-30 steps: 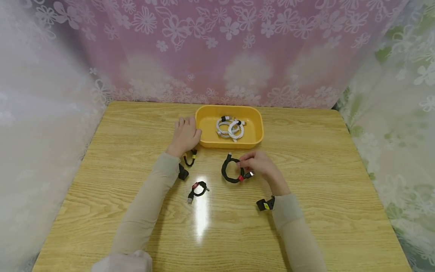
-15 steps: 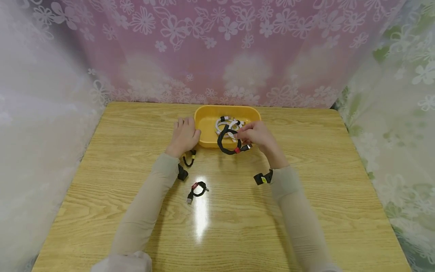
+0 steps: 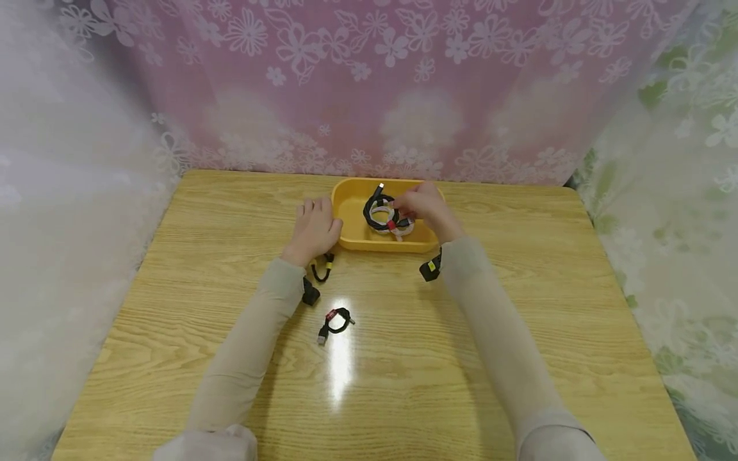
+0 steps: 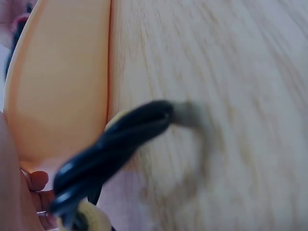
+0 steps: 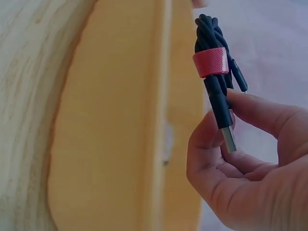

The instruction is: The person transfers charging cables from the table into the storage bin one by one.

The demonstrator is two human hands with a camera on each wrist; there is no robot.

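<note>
A coil of black USB cable [image 3: 369, 216] with a red strap hangs over the yellow bin [image 3: 346, 241], pinched between the thumb and fingers of my right hand [image 3: 423, 203]. In the right wrist view the black cable [image 5: 211, 36] has its metal USB plug pointing down, apart from the bin wall [image 5: 110, 115]. White coiled cables [image 3: 408, 228] lie in the bin, partly covered by the black one. My left hand [image 3: 314, 229] grips the bin's left rim; its fingers [image 4: 37, 180] are partly hidden in the left wrist view.
Below my left hand lies a short black cable with yellow bands [image 3: 320, 272], large and blurred in the left wrist view. Nearer me, a small black USB cable with a red strap [image 3: 337, 321] rests on the wooden table [image 3: 403, 378]. A floral curtain [image 3: 369, 96] hangs behind.
My right hand has lifted the black coiled cable from the table and carried it forward over the bin, above the white cables. My left hand has stayed at the bin's left side.
</note>
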